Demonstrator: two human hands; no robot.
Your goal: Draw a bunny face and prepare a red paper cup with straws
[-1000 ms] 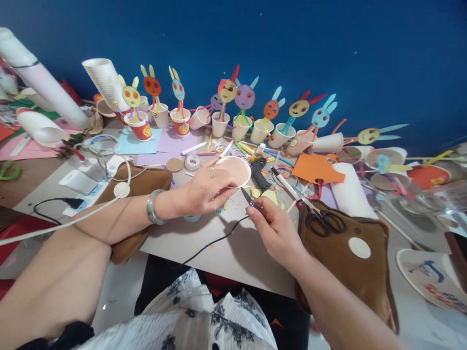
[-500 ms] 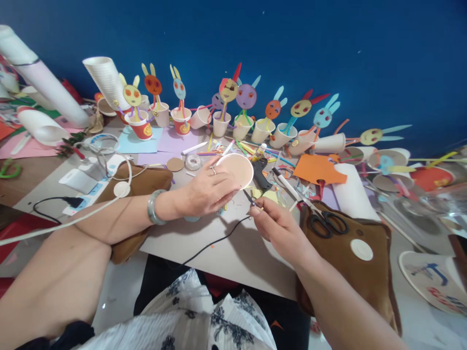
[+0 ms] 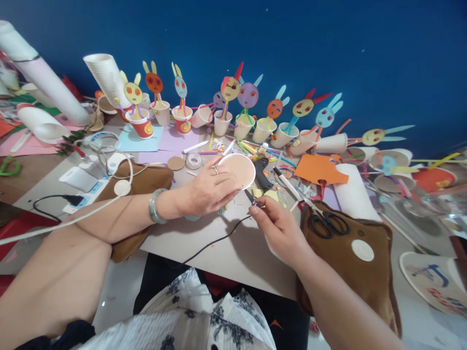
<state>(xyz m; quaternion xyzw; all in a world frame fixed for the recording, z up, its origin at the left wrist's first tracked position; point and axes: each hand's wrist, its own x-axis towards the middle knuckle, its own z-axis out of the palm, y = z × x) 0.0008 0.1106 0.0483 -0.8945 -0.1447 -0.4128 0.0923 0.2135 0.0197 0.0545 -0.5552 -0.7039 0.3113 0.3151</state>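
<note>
My left hand point(image 3: 213, 190), a ring on one finger, is closed around the side of a white paper cup point(image 3: 239, 171). The cup is tilted with its round mouth facing up towards me. Between the thumb and fingers of my right hand point(image 3: 273, 221) is a small tool with a dark pointed blade point(image 3: 251, 198) and a purple speckled handle, most of it hidden by the fingers. Its tip lies just below the cup's lower right edge; I cannot tell whether they touch. Behind the cup lies a black glue gun point(image 3: 261, 174).
Paper cups with rabbit-faced figures point(image 3: 248, 96) line the blue wall. Black-handled scissors point(image 3: 330, 223) rest on a brown cushion point(image 3: 350, 267) at right. A power strip point(image 3: 85, 199) with cables lies left. Markers, a tape roll point(image 3: 193, 161), orange paper point(image 3: 317, 168) and scraps cover the table's back.
Both hands, the cup and the pointed tool keep nearly the same places relative to one another. The whole view has shifted very slightly.
</note>
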